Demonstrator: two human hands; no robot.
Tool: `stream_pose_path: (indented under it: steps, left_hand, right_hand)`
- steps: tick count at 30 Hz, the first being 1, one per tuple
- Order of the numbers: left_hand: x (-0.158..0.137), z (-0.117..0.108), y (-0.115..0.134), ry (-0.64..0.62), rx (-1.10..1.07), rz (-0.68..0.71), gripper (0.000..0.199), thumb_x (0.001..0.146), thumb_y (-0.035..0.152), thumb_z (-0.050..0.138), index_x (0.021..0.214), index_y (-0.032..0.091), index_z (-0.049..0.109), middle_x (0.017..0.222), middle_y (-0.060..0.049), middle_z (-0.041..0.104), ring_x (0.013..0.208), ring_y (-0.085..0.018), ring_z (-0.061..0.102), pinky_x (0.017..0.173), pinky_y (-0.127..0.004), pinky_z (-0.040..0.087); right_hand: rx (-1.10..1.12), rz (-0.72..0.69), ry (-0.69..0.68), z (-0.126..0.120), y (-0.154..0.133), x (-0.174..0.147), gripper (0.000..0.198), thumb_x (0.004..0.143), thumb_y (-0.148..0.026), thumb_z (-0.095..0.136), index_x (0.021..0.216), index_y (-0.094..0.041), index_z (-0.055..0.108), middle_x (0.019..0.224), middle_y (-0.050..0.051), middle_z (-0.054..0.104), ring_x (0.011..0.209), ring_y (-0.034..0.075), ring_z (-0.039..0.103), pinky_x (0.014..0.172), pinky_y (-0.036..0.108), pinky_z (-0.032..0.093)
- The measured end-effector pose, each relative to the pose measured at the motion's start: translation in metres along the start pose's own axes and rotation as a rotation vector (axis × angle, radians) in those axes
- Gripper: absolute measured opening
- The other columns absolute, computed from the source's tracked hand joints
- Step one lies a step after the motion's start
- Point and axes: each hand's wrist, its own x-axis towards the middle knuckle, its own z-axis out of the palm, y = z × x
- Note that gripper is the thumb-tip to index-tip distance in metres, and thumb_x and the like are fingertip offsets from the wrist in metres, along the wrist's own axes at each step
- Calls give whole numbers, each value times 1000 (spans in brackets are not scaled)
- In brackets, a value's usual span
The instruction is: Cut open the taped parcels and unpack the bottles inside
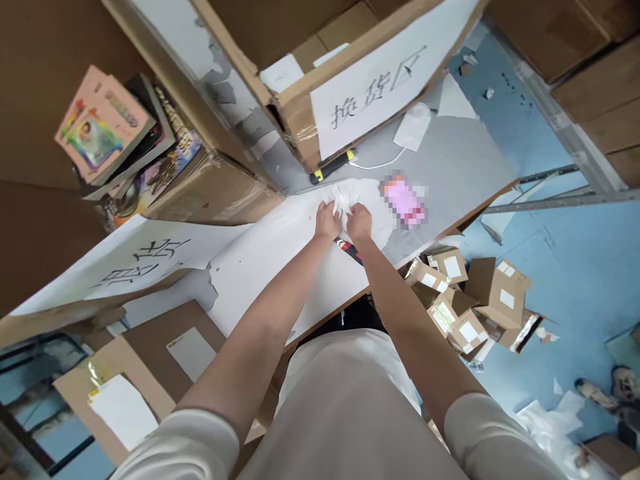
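Observation:
Both my hands are closed on a crumpled thin white sheet point(343, 195), paper or plastic I cannot tell which. My left hand point(327, 221) pinches its left side, and my right hand point(359, 222) pinches its right side close by. Just below the hands, a red and black tool point(351, 251), partly covered by my right forearm, lies on the white-covered tabletop point(280, 260). Beyond the sheet, a yellow and black handled tool point(332, 167) rests against a cardboard box. Right of my hands lies a pink, pixelated object point(404, 200).
A cardboard box point(295, 113) with a handwritten sign stands at the back. Left is another box point(225, 187) holding several books point(113, 130). A white item point(414, 127) with a cable lies at the back right. Discarded small boxes point(470, 300) pile on the blue floor.

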Motion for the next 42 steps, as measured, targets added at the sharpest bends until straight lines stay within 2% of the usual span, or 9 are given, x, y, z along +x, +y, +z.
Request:
stream_pose_path:
  steps: [6,14,17,19,22,29,35,39,42]
  left_hand:
    - [-39,14,47,-208,-10,273,36,83,16,48,119,14,53,112,-12,56,109,-25,54,102,-43,40]
    - [-203,106,118,-1252,10,530,88,77,35,62,147,12,15,150,-20,28,127,-30,46,102,-38,40]
    - [-227,118,123,-1330,79,528,116,63,40,75,149,13,2,153,-23,15,133,-36,37,105,-45,36]
    - [-224,113,122,-1247,86,531,119,61,38,76,149,14,0,154,-22,13,138,-36,27,108,-45,31]
    - [-204,83,115,-1000,21,500,90,73,31,67,147,14,18,148,-18,34,134,-30,37,108,-39,34]
    - [-210,-76,55,-214,-151,212,47,80,34,63,123,16,55,113,-14,66,103,-23,63,90,-34,49]
    - [-323,-203,-20,477,-80,-66,47,81,38,60,123,18,53,129,-17,54,124,-28,47,106,-46,35]
    - [-413,-229,-52,1013,80,-468,77,73,49,66,137,15,37,151,-19,20,142,-34,13,114,-54,13]
    - [-444,-227,-71,1246,-245,-872,107,69,60,66,147,16,9,156,-18,-3,144,-34,-2,115,-53,9]
  right_hand:
    - [-41,219,234,-49,0,-63,36,91,-35,54,121,-16,53,119,8,57,101,20,59,85,41,51]
    - [-246,672,503,-126,18,-317,55,84,-27,41,137,-13,33,125,20,53,111,31,54,90,50,45]
    - [-372,785,588,-128,23,-376,75,80,-35,50,144,-12,20,146,22,29,137,36,26,102,56,34]
    - [-437,787,644,-128,25,-389,81,80,-38,52,147,-14,14,151,20,19,141,36,15,106,57,30]
    - [-414,676,624,-131,24,-370,75,83,-36,49,147,-14,16,146,22,31,128,34,42,98,52,41]
    - [-387,110,-81,-100,-15,-221,41,83,-30,48,120,-15,58,87,11,71,76,23,68,71,35,53]
    - [-506,-450,-555,21,-134,-110,36,88,-27,46,120,-16,59,85,8,71,80,22,66,75,35,50]
    - [-370,-698,-797,118,-224,-98,41,86,-25,50,125,-14,55,117,13,63,101,23,62,93,37,46]
    - [-283,-729,-991,190,-273,-99,65,77,-39,64,134,-13,47,138,14,48,128,27,44,108,40,33]
